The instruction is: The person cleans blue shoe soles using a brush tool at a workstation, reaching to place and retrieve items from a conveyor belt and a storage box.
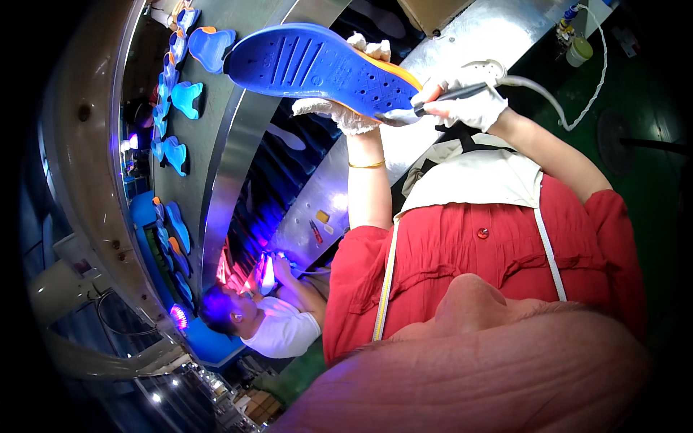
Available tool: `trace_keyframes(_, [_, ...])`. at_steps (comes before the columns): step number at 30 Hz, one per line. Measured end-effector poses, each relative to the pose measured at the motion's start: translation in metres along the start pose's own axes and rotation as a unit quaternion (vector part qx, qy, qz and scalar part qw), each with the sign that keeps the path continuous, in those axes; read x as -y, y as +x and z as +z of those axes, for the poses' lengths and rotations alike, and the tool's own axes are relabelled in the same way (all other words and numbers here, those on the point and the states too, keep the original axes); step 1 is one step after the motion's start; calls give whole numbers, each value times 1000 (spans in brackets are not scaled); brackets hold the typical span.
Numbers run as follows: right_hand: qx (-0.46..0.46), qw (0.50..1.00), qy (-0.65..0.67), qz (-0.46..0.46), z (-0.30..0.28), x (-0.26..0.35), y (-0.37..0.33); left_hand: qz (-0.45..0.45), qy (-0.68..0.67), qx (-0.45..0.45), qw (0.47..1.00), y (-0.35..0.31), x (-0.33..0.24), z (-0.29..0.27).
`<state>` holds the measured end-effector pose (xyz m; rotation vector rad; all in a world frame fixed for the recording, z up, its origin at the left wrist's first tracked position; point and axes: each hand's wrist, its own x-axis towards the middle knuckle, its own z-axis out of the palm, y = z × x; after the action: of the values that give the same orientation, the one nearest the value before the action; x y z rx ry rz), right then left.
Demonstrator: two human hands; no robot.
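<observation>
My left hand [336,114], in a white glove, is closed around the edges of a large blue shoe sole [310,68] with an orange rim. The sole's broad face shows several slanted grooves and small holes. In my gloved right hand [465,101] is a black-handled brush [460,92], its pale tip touching the edge of the sole near the end close to me. A grey hose [538,88] trails off to the right from the brush side of that hand.
A curved conveyor [242,22] on the left carries several blue soles [186,99]. Below my arms runs a metal bench [303,216] with red-handled pliers [316,231]. Another person [278,325] works at the lower left. A cardboard box [433,13] stands at the top, a pale cup [579,52] farther right.
</observation>
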<state>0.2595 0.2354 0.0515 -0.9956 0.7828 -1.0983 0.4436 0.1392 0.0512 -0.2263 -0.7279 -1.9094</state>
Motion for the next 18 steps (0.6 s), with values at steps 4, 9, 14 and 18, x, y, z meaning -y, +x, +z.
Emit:
trace_keyframes(4, [18,995,98,20,-13,9,2,-18,65,-43,997,0,-3,-6])
trace_keyframes(9, [45,972,-204,-107,-17,15,5,-101,212,-80,969,-1,-7,-9])
trace_keyframes(14, [103,954,-275,-52,-18,26,10,-184,291,-94,934,3,-19,-15])
trace_keyframes(18, [104,972,-186,104,-25,37,15,-220,359,-119,899,8,-25,-13])
